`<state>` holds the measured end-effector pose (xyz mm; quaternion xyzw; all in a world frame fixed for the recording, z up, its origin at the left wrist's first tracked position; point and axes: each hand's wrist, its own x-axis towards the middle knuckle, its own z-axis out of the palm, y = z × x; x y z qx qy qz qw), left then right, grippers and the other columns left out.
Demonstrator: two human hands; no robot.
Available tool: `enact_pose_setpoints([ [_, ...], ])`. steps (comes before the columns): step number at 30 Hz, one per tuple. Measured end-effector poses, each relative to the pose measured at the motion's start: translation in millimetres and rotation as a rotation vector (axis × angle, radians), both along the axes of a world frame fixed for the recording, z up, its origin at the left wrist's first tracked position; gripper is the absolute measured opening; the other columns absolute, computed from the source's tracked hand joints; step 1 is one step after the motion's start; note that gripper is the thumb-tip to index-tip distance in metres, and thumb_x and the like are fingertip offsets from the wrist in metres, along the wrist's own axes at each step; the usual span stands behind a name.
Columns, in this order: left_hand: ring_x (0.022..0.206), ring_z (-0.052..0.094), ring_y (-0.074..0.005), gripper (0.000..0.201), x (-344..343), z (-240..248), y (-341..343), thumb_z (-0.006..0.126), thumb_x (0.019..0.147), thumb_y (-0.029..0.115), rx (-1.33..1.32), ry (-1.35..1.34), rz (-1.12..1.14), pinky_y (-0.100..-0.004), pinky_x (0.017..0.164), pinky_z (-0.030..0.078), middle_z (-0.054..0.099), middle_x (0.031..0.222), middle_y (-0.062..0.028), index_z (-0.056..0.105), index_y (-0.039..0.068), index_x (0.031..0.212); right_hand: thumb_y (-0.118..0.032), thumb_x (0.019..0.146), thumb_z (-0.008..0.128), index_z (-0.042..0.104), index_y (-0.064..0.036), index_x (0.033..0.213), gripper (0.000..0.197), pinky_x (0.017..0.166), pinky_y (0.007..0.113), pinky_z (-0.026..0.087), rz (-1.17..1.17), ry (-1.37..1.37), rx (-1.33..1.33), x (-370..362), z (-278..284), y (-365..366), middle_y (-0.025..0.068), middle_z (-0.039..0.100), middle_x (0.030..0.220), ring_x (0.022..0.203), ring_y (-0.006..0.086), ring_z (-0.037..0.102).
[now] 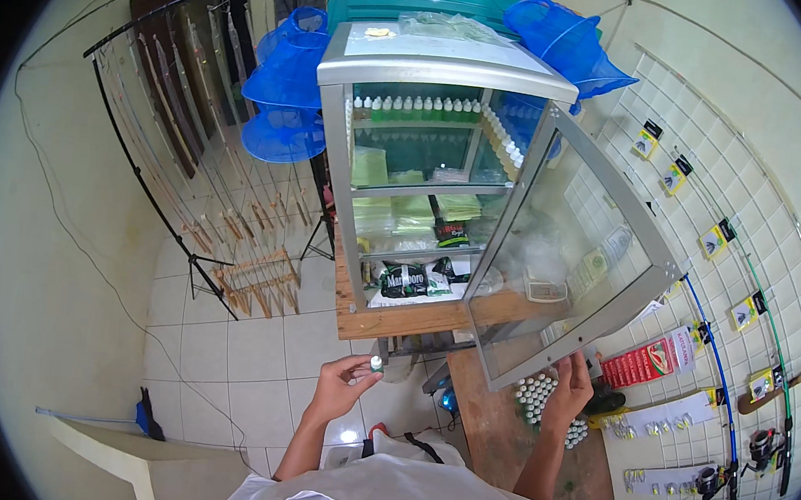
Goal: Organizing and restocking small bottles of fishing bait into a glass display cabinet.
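My left hand (341, 385) pinches a small bottle (376, 366) with a white cap and green contents, below the front edge of a wooden shelf. At the lower frame of an open glass cabinet door (581, 232), my right hand (571, 393) has its fingertips and thumb on the metal edge. The glass cabinet (331, 177) has a metal frame. On its upper shelf stands a row of similar white-capped bottles (418, 106), and more run along the right side. Just behind my right hand, many more capped bottles (535, 395) stand grouped on a wooden bench, partly hidden by my forearm.
Stacked packets (413, 213) and a black bag (402, 282) fill the lower shelves. Blue mesh nets (286, 88) hang beside the cabinet. Fishing rods on a rack (166, 153) stand left. A white wall grid (711, 182) with tackle packs and rods is close on the right.
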<state>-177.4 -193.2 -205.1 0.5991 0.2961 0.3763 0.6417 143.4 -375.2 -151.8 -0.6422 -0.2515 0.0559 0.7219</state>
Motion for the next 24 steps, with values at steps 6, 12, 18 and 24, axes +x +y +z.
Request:
enact_pose_setpoints([
  [6,0.101,0.068,-0.0179,0.031,14.8,11.2,5.9,0.073,0.085,-0.009,0.068,0.02,-0.048,-0.0305,0.09,0.055,0.07,0.108,-0.0129,0.067,-0.007,0.116,-0.007,0.102,0.057,0.059,0.0093,0.129,0.032,0.094,0.027,0.047,-0.172,-0.015,0.046,11.9,-9.3,12.0,0.0097,0.068,0.116,0.103,0.0147,0.063],
  [12,0.099,0.066,-0.017,0.034,14.4,24.2,3.7,0.075,0.085,-0.006,0.058,-0.027,0.029,-0.0283,0.09,0.056,0.066,0.115,-0.0126,0.068,-0.007,0.118,-0.006,0.1,0.058,0.06,0.0047,0.122,0.025,0.088,0.025,0.047,-0.432,-0.106,0.141,-12.7,24.0,18.0,0.0061,0.065,0.109,0.097,0.0109,0.06],
  [18,0.103,0.065,-0.0183,0.033,15.1,43.9,7.6,0.074,0.084,-0.009,0.137,-0.102,0.027,-0.0297,0.091,0.057,0.062,0.115,-0.0125,0.068,-0.008,0.116,-0.001,0.092,0.066,0.063,0.0003,0.102,0.011,0.075,0.025,0.049,0.332,-0.231,0.449,-82.5,89.1,26.5,0.008,0.062,0.096,0.081,0.0113,0.059],
  [24,0.1,0.067,-0.0192,0.033,27.2,75.7,18.6,0.075,0.083,-0.01,0.171,-0.156,0.043,-0.0303,0.089,0.058,0.064,0.117,-0.0139,0.067,-0.007,0.115,-0.001,0.089,0.072,0.064,0.0031,0.124,0.037,0.076,0.026,0.056,0.727,-0.265,-0.042,-125.4,89.8,118.9,0.0077,0.064,0.096,0.085,0.0149,0.066],
])
